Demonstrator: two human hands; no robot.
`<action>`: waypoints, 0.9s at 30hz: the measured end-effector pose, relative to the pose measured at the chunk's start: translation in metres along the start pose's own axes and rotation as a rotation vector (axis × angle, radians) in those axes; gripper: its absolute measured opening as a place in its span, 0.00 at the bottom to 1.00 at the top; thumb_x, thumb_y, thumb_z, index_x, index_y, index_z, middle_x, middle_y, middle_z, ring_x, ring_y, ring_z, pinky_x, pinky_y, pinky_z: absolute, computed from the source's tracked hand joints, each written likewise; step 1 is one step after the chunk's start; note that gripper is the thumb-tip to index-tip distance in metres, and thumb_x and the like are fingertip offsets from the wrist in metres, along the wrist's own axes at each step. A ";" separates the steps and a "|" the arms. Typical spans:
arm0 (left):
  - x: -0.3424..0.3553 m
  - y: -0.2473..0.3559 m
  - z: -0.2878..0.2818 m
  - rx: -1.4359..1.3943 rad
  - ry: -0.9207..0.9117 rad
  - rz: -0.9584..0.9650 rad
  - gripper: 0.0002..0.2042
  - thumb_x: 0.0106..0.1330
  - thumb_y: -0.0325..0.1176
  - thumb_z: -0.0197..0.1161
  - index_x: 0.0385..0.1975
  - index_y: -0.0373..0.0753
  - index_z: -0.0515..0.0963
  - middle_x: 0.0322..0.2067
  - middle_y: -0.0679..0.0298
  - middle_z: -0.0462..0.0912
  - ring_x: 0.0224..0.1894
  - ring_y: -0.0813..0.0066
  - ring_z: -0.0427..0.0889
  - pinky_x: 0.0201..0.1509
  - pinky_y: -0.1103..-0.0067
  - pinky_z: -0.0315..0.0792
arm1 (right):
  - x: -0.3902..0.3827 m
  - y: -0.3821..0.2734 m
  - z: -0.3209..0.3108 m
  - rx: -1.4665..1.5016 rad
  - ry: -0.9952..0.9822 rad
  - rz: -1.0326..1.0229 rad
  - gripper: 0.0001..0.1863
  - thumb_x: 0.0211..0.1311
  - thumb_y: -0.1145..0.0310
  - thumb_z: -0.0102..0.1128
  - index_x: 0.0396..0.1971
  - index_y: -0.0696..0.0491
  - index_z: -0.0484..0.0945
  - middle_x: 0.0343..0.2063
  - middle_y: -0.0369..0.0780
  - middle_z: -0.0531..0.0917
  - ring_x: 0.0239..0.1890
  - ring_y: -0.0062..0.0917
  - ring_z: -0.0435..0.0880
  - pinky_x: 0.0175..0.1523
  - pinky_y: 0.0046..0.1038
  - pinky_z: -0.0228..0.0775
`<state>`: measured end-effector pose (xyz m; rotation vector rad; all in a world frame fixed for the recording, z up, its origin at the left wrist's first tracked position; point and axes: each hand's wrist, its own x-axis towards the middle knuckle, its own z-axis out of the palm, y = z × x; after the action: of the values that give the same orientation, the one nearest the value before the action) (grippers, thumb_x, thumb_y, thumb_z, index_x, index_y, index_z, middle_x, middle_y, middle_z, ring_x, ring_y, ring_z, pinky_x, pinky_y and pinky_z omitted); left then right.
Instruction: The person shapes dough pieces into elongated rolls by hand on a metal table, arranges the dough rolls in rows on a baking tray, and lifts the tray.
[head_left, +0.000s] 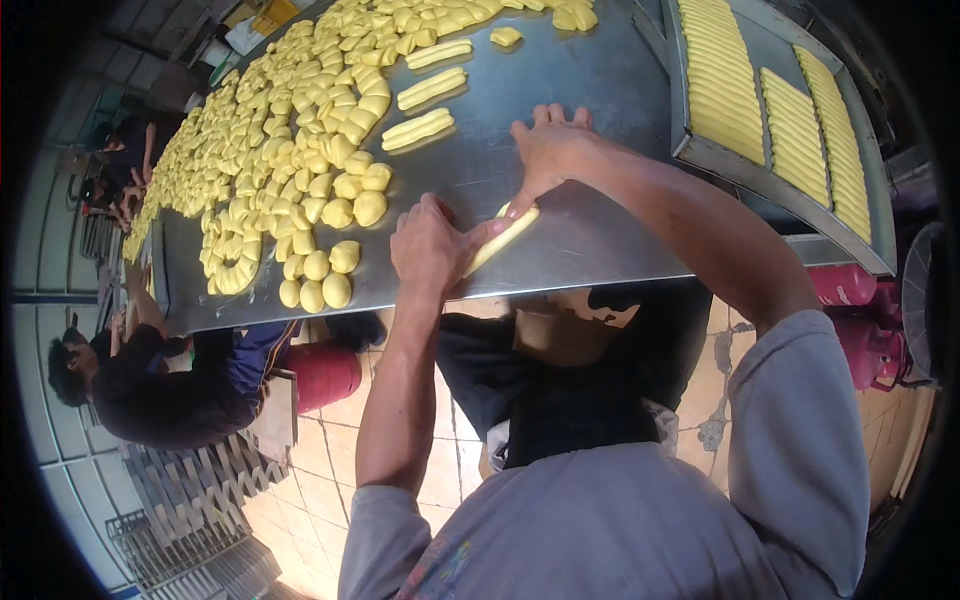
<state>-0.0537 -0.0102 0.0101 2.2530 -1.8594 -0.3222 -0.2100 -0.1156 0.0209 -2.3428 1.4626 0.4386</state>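
A pale yellow dough strip (500, 245) lies diagonally near the front of the steel table (590, 260). My left hand (430, 245) is at its near-left end, fingers curled, thumb pressed onto the dough. At the far end my right hand (550, 150) rests with fingers spread on the steel and its thumb touching the strip. Three shaped dough strips (430, 88) lie beyond my hands. Many cut dough pieces (270, 140) cover the left side of the table, with several rounder balls (336, 290) at its front edge.
A metal tray (840, 230) with rows of ridged dough sticks stands at the right, pink gas cylinders (865, 340) below it. A co-worker (170, 390) sits at lower left by a red drum (325, 375). Other people (130, 150) work farther left. Metal racks (190, 490) stand behind.
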 end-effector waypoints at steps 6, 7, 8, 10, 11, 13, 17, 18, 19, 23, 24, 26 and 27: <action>-0.021 -0.037 0.000 -0.182 -0.003 0.191 0.30 0.42 0.55 0.74 0.27 0.31 0.73 0.24 0.55 0.76 0.28 0.64 0.75 0.34 0.71 0.70 | -0.006 0.029 0.002 0.102 -0.053 -0.155 0.53 0.28 0.33 0.70 0.53 0.54 0.64 0.51 0.47 0.63 0.60 0.41 0.55 0.58 0.51 0.49; -0.025 -0.038 0.000 -0.178 0.013 0.151 0.27 0.44 0.51 0.75 0.26 0.32 0.73 0.24 0.57 0.75 0.28 0.67 0.74 0.32 0.72 0.70 | -0.008 0.026 0.002 0.085 -0.087 -0.178 0.53 0.29 0.33 0.70 0.52 0.54 0.64 0.51 0.47 0.63 0.61 0.41 0.55 0.58 0.51 0.49; -0.024 -0.039 0.000 -0.172 0.010 0.152 0.27 0.44 0.51 0.75 0.26 0.32 0.73 0.24 0.57 0.75 0.28 0.67 0.74 0.32 0.72 0.70 | -0.007 0.024 0.002 0.092 -0.086 -0.179 0.53 0.29 0.33 0.70 0.52 0.54 0.64 0.51 0.47 0.63 0.61 0.41 0.55 0.58 0.51 0.49; -0.019 -0.030 -0.007 -0.250 -0.068 0.015 0.25 0.47 0.50 0.74 0.26 0.33 0.73 0.23 0.56 0.75 0.27 0.66 0.75 0.32 0.73 0.69 | -0.005 0.018 0.000 0.122 -0.059 -0.080 0.54 0.29 0.33 0.69 0.54 0.55 0.64 0.52 0.48 0.63 0.60 0.41 0.56 0.58 0.50 0.48; -0.017 -0.029 -0.009 -0.254 -0.067 0.014 0.25 0.47 0.50 0.74 0.26 0.33 0.73 0.23 0.56 0.75 0.27 0.66 0.75 0.32 0.73 0.69 | -0.005 0.014 -0.002 0.118 -0.060 -0.080 0.54 0.29 0.33 0.69 0.54 0.55 0.64 0.52 0.48 0.63 0.60 0.41 0.56 0.58 0.50 0.48; -0.013 -0.030 -0.011 -0.128 -0.098 -0.001 0.24 0.47 0.53 0.72 0.23 0.35 0.75 0.24 0.56 0.77 0.30 0.58 0.76 0.36 0.69 0.70 | -0.004 0.005 -0.008 0.019 -0.075 0.045 0.57 0.28 0.32 0.69 0.56 0.56 0.62 0.56 0.49 0.62 0.61 0.41 0.56 0.57 0.50 0.50; -0.016 -0.061 0.008 0.017 0.226 0.287 0.26 0.47 0.55 0.70 0.23 0.34 0.75 0.26 0.54 0.79 0.30 0.57 0.78 0.34 0.68 0.70 | 0.008 0.004 -0.012 -0.051 -0.064 0.064 0.60 0.27 0.31 0.69 0.59 0.57 0.60 0.58 0.51 0.61 0.63 0.42 0.55 0.56 0.51 0.51; -0.014 -0.059 0.006 -0.055 0.158 0.205 0.27 0.46 0.58 0.69 0.23 0.35 0.75 0.26 0.54 0.79 0.31 0.57 0.78 0.34 0.67 0.70 | 0.010 0.003 -0.014 0.006 -0.084 0.038 0.60 0.27 0.31 0.69 0.59 0.56 0.59 0.58 0.52 0.60 0.64 0.42 0.54 0.55 0.51 0.52; -0.011 -0.056 0.003 -0.127 0.090 0.122 0.29 0.45 0.61 0.68 0.23 0.35 0.74 0.26 0.55 0.79 0.31 0.57 0.78 0.34 0.67 0.70 | 0.012 0.002 -0.014 0.063 -0.104 0.012 0.61 0.26 0.31 0.69 0.59 0.56 0.58 0.58 0.52 0.60 0.64 0.43 0.53 0.55 0.52 0.53; -0.008 -0.026 -0.010 0.014 -0.045 -0.011 0.34 0.41 0.67 0.67 0.24 0.35 0.74 0.25 0.54 0.79 0.34 0.56 0.79 0.38 0.68 0.71 | 0.008 -0.028 0.000 -0.059 -0.089 -0.027 0.61 0.25 0.31 0.69 0.59 0.56 0.58 0.58 0.51 0.60 0.63 0.43 0.54 0.56 0.54 0.53; -0.008 -0.030 -0.008 0.007 -0.043 -0.014 0.34 0.41 0.67 0.67 0.24 0.35 0.74 0.25 0.54 0.79 0.34 0.56 0.79 0.38 0.68 0.71 | 0.008 -0.029 -0.001 -0.050 -0.081 -0.025 0.60 0.25 0.31 0.70 0.58 0.55 0.59 0.57 0.51 0.61 0.63 0.43 0.55 0.56 0.53 0.53; -0.008 -0.041 -0.003 0.031 0.097 0.157 0.34 0.41 0.67 0.67 0.25 0.35 0.75 0.27 0.53 0.80 0.35 0.56 0.80 0.38 0.68 0.72 | 0.008 -0.024 -0.004 -0.048 -0.073 -0.024 0.59 0.26 0.31 0.70 0.57 0.55 0.60 0.56 0.50 0.61 0.62 0.43 0.55 0.56 0.53 0.53; -0.007 -0.041 -0.003 0.024 0.101 0.158 0.34 0.41 0.67 0.67 0.25 0.35 0.75 0.27 0.53 0.80 0.35 0.56 0.80 0.38 0.68 0.72 | 0.007 -0.016 -0.007 0.013 -0.111 -0.066 0.57 0.27 0.32 0.70 0.56 0.54 0.61 0.55 0.50 0.62 0.62 0.43 0.56 0.56 0.52 0.54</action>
<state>-0.0157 0.0045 0.0008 2.0788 -1.9823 -0.1585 -0.1922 -0.1180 0.0263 -2.3098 1.3300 0.5317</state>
